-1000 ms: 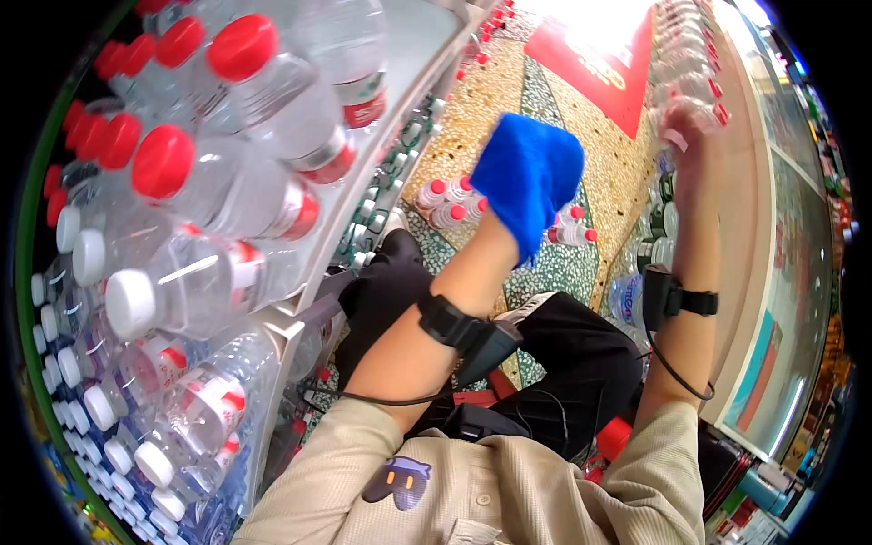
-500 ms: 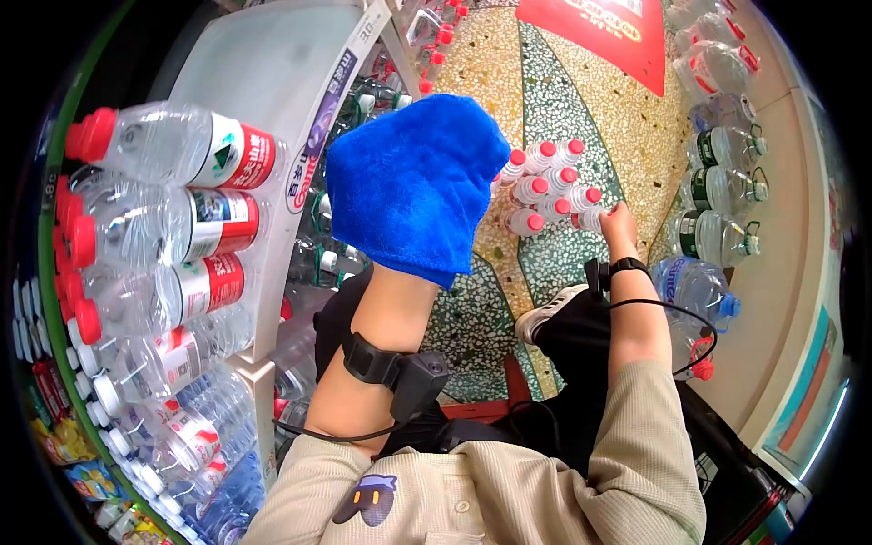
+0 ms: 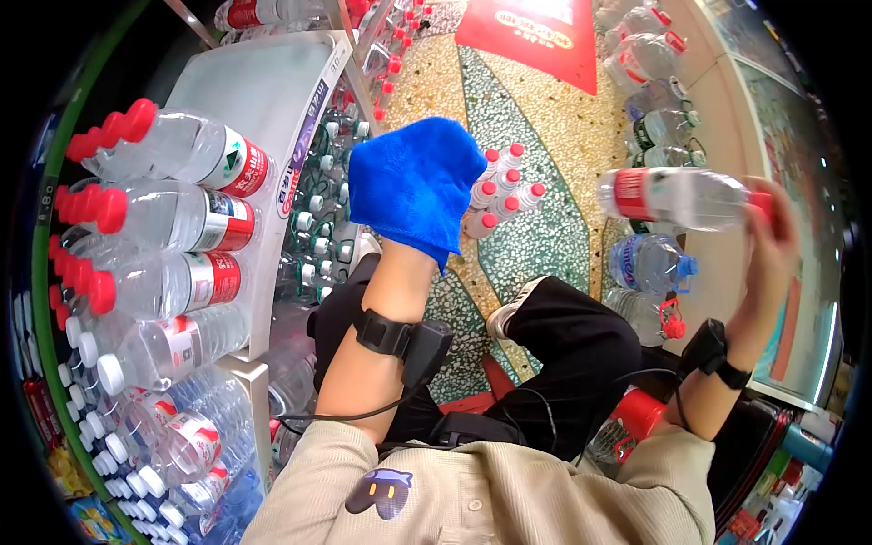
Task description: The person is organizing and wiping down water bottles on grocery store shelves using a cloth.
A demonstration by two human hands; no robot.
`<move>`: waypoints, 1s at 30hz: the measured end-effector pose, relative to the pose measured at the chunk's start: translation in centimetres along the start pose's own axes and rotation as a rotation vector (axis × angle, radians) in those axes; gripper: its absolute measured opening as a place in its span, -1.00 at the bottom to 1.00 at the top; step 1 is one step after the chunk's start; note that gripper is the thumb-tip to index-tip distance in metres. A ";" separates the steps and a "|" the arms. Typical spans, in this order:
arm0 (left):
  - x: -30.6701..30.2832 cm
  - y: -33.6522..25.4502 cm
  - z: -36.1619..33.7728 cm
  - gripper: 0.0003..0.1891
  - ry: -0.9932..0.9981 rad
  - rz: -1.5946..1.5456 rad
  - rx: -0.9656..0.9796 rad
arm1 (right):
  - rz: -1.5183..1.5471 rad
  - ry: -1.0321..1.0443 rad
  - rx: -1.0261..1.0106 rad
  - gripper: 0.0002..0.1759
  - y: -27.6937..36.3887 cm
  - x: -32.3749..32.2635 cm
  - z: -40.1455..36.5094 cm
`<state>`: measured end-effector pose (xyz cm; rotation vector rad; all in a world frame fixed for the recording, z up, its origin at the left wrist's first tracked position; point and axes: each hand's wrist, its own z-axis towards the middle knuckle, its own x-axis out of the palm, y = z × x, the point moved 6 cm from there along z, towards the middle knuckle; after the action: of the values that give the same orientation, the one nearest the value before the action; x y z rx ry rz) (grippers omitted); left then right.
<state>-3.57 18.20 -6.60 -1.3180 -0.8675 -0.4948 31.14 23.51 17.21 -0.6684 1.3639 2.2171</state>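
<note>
My left hand [image 3: 416, 195] is hidden inside a blue plush cloth [image 3: 409, 163] that covers it to the wrist, so its fingers do not show. It is raised over the floor between the shelf and the small bottles. At the right, my right hand [image 3: 767, 234] is closed around the red-cap end of a clear water bottle [image 3: 695, 197] with a red and white label. The bottle lies sideways in the air, its base toward the left. Several red-capped bottles [image 3: 502, 186] stand grouped on the floor just right of the cloth.
Red- and white-capped bottles fill the shelf [image 3: 309, 118] at the left. Large water jugs [image 3: 649, 261] line the right side by a pale counter [image 3: 718, 82]. A red floor mat [image 3: 536, 36] lies ahead on the terrazzo floor [image 3: 518, 236]. Green-capped bottles [image 3: 318, 236] sit below the shelf.
My right hand has lifted a bottle from the floor group and carried it up to the right. The cloth-covered left hand stays raised, and the view has shifted slightly.
</note>
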 end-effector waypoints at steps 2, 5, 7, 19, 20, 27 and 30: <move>-1.9 2.0 0.9 -0.68 0.122 0.490 0.181 | 0.637 -0.116 -0.066 -0.41 1.9 -2.7 -0.7; 2.1 2.0 -1.3 -0.77 0.096 0.918 0.154 | 0.962 -0.260 -0.142 -0.16 6.0 2.6 -3.1; 3.9 2.6 -3.2 -0.80 0.244 1.370 0.406 | 0.891 -0.129 -0.259 -0.26 7.6 5.9 -3.9; 5.0 -1.8 -4.6 -0.64 0.300 -0.621 -0.227 | 1.036 -0.029 -0.280 -0.15 12.4 20.3 -8.7; 5.0 -1.3 -4.7 -0.67 0.235 -0.701 -0.251 | 0.871 0.011 -0.342 -0.16 12.8 20.2 -9.4; 1.4 5.2 -1.1 -0.82 0.112 -0.883 -0.292 | 0.263 0.092 -1.068 -0.58 17.5 23.8 -12.7; 1.6 3.9 -1.0 -0.85 0.164 -0.785 -0.216 | 0.356 0.140 -0.934 -0.35 16.5 24.3 -10.3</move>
<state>0.58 18.27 -7.82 -1.0694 -1.2058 -1.3194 4.00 10.41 9.61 -0.9370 0.4298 3.1403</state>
